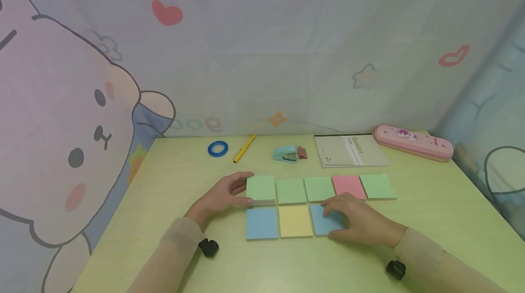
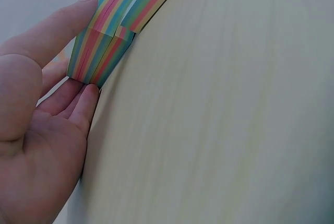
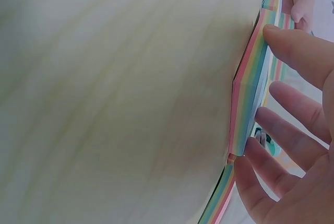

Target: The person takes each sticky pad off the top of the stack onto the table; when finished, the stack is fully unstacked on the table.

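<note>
Square sticky note pads lie in two rows on the table. My left hand holds the leftmost pad of the back row, a green-topped stack, thumb at its near corner and fingers at the far side. Striped page edges of this stack show in the left wrist view. My right hand grips the blue sticky note pad at the right end of the front row, thumb at the near edge, fingertips over its top and far side. Left of it lie a yellow pad and another blue pad.
Along the back row are green pads and a pink pad. Behind stand blue tape, a yellow pen, a mint stapler, a notebook and a pink pencil case. A printed curtain hangs behind the table.
</note>
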